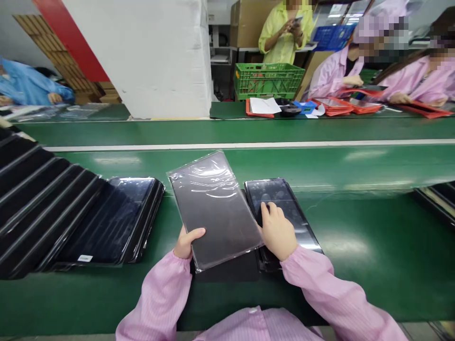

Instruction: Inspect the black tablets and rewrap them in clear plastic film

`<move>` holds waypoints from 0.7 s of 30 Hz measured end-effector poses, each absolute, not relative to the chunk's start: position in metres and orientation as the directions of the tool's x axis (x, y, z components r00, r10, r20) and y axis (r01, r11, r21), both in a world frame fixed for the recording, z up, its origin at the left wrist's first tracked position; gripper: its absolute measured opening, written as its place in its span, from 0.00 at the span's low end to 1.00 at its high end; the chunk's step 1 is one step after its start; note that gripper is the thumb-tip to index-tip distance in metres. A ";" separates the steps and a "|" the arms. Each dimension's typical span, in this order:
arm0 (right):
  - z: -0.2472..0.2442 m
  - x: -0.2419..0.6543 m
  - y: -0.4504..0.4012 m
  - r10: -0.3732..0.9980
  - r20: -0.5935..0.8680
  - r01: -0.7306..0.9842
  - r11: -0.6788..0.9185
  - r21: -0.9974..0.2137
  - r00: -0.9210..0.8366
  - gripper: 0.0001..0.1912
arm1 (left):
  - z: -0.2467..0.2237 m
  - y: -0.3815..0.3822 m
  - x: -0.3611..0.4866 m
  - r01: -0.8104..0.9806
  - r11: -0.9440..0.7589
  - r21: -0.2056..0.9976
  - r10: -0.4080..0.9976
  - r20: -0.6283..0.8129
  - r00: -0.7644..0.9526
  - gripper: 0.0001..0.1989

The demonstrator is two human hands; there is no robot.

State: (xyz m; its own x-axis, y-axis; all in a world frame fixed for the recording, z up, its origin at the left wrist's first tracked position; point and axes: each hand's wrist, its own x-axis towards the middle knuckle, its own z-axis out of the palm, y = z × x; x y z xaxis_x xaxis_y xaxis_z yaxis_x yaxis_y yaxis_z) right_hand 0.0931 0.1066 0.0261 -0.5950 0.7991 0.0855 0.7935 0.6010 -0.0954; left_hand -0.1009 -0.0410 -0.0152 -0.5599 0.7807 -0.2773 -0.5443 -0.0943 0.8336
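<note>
A flat grey tablet-like panel (pixel 216 213) in clear film is tilted above the green work surface, its lower left edge gripped by my left hand (pixel 190 240), thumb on top. My right hand (pixel 279 231) rests with bent fingertips on a dark glossy panel (pixel 298 218) lying on a small stack, and its near side meets the grey panel's right corner. Whether the right fingers grip anything is hidden. Under the grey panel a black mat (pixel 227 272) shows.
Overlapping film-wrapped dark panels (pixel 117 222) cover the left side. More panels (pixel 439 203) lie at the right edge. Beyond the green belt (pixel 320 130) are a white pillar (pixel 170 61), a green crate (pixel 268 80), red trays (pixel 334 108) and several people.
</note>
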 end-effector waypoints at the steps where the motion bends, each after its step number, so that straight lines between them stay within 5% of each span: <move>1: 0.028 0.095 0.114 0.793 0.095 0.779 0.608 -0.154 -0.601 0.20 | -0.016 -0.041 -0.100 -0.550 -0.105 0.829 0.792 -0.265 -0.550 0.25; 5: 0.042 0.100 0.136 0.748 0.157 0.646 0.643 -0.412 -0.644 0.18 | -0.019 -0.038 -0.101 -0.473 -0.163 0.866 0.837 -0.132 -0.531 0.26; 10: 0.052 0.092 0.129 0.804 0.262 0.339 0.487 -0.805 -0.533 0.13 | -0.014 -0.035 -0.101 -0.419 -0.155 0.895 0.889 -0.059 -0.454 0.24; 17: 0.056 0.076 0.110 0.778 0.419 0.381 0.606 -0.698 -0.469 0.07 | -0.011 -0.037 -0.095 -0.381 -0.201 0.903 0.889 0.004 -0.459 0.20; 21: 0.057 0.060 0.084 0.603 0.509 0.243 0.758 -0.605 -0.615 0.05 | -0.011 -0.038 -0.091 -0.423 -0.215 0.880 0.895 0.004 -0.445 0.19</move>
